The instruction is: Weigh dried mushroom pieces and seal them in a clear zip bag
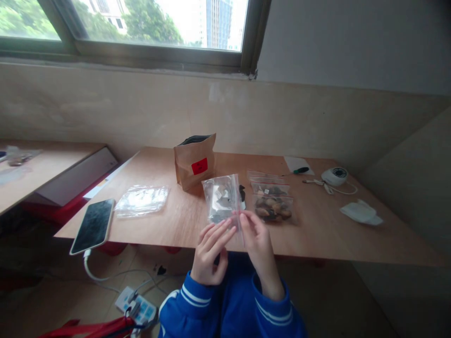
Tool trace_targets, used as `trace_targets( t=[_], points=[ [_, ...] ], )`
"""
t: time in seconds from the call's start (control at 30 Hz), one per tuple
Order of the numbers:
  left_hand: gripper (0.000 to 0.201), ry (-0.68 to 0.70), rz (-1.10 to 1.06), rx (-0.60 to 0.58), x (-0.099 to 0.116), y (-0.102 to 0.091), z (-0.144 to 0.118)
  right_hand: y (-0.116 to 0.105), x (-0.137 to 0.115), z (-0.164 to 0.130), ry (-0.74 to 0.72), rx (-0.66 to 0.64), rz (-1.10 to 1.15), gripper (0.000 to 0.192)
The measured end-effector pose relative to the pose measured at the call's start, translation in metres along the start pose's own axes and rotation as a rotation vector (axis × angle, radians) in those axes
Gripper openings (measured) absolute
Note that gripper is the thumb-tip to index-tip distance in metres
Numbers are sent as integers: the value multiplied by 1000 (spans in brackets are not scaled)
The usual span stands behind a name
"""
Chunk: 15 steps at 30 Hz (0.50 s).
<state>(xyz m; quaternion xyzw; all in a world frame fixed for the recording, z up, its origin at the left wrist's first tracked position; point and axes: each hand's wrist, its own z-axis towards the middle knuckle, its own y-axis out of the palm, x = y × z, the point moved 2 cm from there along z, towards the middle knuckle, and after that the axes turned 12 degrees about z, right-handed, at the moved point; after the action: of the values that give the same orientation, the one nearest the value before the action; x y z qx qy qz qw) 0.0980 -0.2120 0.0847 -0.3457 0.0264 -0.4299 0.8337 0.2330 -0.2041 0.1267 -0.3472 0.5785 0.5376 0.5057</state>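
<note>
Wooden table (317,234) under a wide window (141,28), set against a pale wall; a second, lower desk (38,173) stands to the left.

Centre, foreground: I hold a small clear zip bag (222,199) upright over the table's near edge. My left hand (210,256) has its fingers extended and pressed to the bag's lower left edge, the thumb curled beneath. My right hand (258,244) pinches the lower right edge between thumb and fingertips. Both hands are thus closed on the bag. Dark pieces show through the plastic, too blurred to identify. Both wrists wear blue sleeves (268,310) with white stripes.

Behind the bag: a brown paper pouch (194,162) stands open-topped, bearing a red label. Just right of the bag lie stacked clear bags filled with brown and dark pieces (272,204).

Left side: a heap of empty clear bags (141,200) lies flat, and a phone (93,226), screen dark, overhangs the table's near edge with a white cable dropping to a power strip (138,307) on the floor.

Right side: a green-handled tool (299,171) beside a paper slip, a round white device (334,176) with a cord, and a folded white tissue (360,212), well apart from my hands.
</note>
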Motion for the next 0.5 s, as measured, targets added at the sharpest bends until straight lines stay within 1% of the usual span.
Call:
trace_targets(
  t=[0.03,0.07,0.13,0.2,0.23,0.27,0.3,0.33,0.43,0.5],
  points=[
    [50,-26,-53,-9,-1,-3,1,-1,-3,1,-3,-17,-9,34],
    [46,-71,-92,7,-3,-6,3,-2,-6,2,1,-43,-12,34],
    [39,-211,-130,102,-9,-14,7,-3,-13,7,11,-86,-20,33],
    [32,-361,-116,224,-16,-23,15,-3,-21,17,2,-105,-42,32],
    [30,-401,-103,262,-19,-26,21,-1,-24,22,-10,-110,-52,31],
    [28,-413,-85,288,-21,-29,29,1,-28,29,-25,-114,-58,30],
    [27,-396,-77,291,-23,-31,37,5,-32,35,-37,-119,-58,30],
    [30,-360,-75,276,-24,-32,45,9,-35,40,-44,-128,-52,31],
    [48,-240,-109,179,-25,-26,63,21,-41,49,-18,-203,-11,37],
    [47,-244,-157,165,-26,-19,63,25,-40,49,27,-280,25,40]
  ],
)
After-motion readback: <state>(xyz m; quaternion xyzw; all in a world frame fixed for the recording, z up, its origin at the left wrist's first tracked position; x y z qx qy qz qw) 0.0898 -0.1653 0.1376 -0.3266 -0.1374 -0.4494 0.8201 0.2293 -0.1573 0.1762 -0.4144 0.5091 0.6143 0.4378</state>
